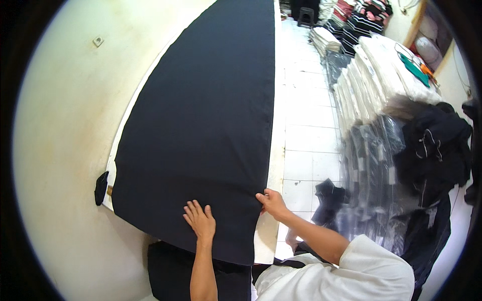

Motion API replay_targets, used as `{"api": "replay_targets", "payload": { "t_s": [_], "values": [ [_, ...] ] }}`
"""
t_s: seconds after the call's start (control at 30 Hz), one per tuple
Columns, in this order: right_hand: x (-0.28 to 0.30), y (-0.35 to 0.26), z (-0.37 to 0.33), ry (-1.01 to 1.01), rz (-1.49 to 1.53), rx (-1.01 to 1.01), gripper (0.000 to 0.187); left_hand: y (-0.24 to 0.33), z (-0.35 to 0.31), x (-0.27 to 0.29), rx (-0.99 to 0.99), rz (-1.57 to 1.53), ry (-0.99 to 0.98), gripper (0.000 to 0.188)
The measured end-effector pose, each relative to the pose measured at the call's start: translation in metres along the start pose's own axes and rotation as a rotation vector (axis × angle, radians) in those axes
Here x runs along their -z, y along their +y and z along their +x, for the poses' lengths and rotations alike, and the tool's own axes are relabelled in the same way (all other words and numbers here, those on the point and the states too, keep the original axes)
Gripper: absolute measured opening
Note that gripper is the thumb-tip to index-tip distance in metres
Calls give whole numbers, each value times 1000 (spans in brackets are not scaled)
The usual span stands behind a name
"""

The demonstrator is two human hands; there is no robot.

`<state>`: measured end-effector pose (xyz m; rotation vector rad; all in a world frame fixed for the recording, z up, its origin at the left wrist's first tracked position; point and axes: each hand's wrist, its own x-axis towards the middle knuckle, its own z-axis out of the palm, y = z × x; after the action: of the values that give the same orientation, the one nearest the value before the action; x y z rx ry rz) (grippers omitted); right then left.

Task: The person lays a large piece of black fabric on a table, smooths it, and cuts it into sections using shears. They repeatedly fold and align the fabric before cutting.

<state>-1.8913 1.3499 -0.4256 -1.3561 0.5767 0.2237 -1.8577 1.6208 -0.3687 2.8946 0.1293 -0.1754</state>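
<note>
Pale plastered wall point(65, 125) with a small socket point(98, 41) rose on the left, and white floor tiles point(306, 138) ran along the right of a long white-topped table point(278, 150). Spread over most of that table was a long sheet of black fabric point(201, 115), its near end reaching the end closest to the person and its right edge leaving a strip of tabletop bare. Left hand point(201, 220) rested palm down on it, fingers extended and gripping nothing; right hand point(272, 203) had its thumb over the right edge and its fingers curled, seemingly pinching the cloth there. Judging by the smooth, matt lie and faint ripples, the sheet would be soft and limp, light at any one corner but dragging over its full length, and hardly fragile. An edge or corner looked the best place to take hold, with a flat palm pressing the middle to stop it creeping or wrinkling. Under the near end hung more black cloth point(170, 271), and a dark scrap point(101, 188) dangled at the table's left side. Across the aisle stood plastic-wrapped bundles point(371, 155), white folded textiles point(396, 65) and a black garment with a pale drawstring point(434, 140).
</note>
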Motion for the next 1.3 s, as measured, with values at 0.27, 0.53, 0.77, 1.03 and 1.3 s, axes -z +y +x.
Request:
{"api": "replay_targets", "payload": {
  "t_s": [0.27, 0.53, 0.77, 1.03, 1.3],
  "values": [
    [9, -55, -3, -249, 51, -193, 27, 91, -122, -47, -389, -153, 441, 41],
    [42, -189, 166, -137, -90, 126, 37, 92, -127, -40, -418, -98, 516, 17],
    [75, -188, 239, -244, -64, -164, 43, 124, -94, -53, -128, 1, 17, 20],
    [107, -242, 328, -30, -297, -62, 48, 149, -56, -60, -121, -95, -223, 12],
    [116, -273, 367, -45, -196, 132, 56, 125, 1, -19, 493, -333, 386, 37]
  ]
}}
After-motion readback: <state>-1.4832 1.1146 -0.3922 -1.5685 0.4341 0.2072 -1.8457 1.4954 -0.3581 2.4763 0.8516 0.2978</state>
